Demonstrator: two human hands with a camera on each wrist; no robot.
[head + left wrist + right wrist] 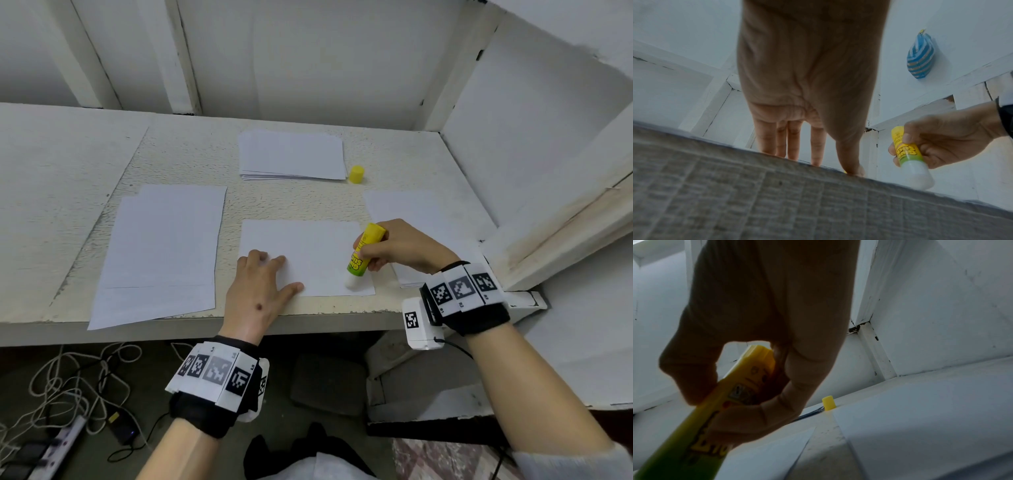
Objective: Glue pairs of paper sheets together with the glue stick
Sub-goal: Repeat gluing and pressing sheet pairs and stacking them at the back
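Head view: evenly lit, soft, sharp; straight edges bow at the frame borders.
Wrist views: dim, bluish, hands (760,318) backlit and dark.
Blur: desk (735,203) foreground smeared.

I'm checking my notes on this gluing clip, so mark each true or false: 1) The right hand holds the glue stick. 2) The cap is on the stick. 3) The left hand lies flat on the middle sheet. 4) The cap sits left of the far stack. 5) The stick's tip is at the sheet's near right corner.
1) True: the right hand grips the glue stick.
2) False: the cap stands apart on the table.
3) True: the left hand presses the middle sheet.
4) False: it sits right of the far stack.
5) True.
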